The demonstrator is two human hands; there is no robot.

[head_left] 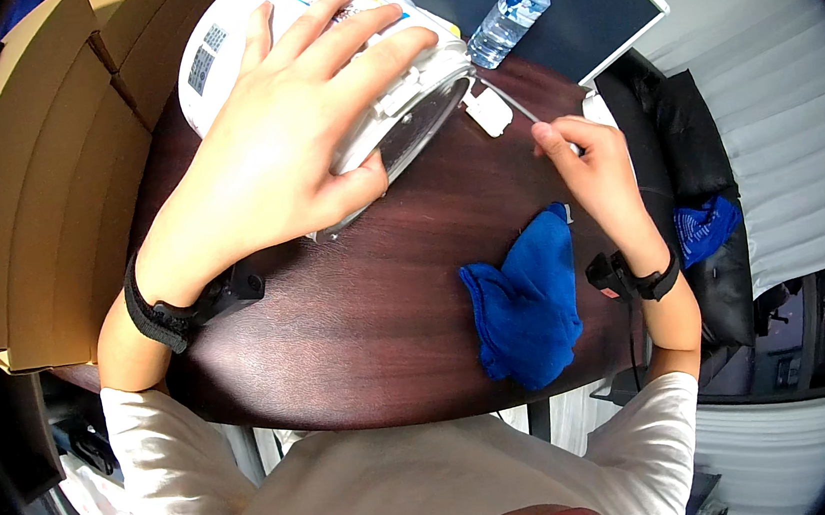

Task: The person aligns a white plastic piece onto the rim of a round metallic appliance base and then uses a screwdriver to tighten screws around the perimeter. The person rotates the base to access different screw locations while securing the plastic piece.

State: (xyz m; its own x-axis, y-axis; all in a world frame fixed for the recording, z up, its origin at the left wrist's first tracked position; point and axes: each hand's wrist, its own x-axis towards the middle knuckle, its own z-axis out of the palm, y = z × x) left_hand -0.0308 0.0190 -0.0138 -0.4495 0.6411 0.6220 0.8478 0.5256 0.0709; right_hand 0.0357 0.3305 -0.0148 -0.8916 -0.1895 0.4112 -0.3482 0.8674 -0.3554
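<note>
Head view shows the left hand (294, 134) spread flat over a white round appliance (219, 46) lying tilted at 11 o'clock on the dark round table (340, 335), fingers extended and pressing, not clenched. The right hand (594, 163), at 2 o'clock, pinches a thin grey cord (506, 97) that runs to the appliance rim, beside a small white tag (490, 112). A blue cloth (528, 306) lies untouched at 5 o'clock, so wiping seems not begun, I judge. A water bottle (511, 16) stands at 1 o'clock. What the cord ends in is hidden by the fingers.
</note>
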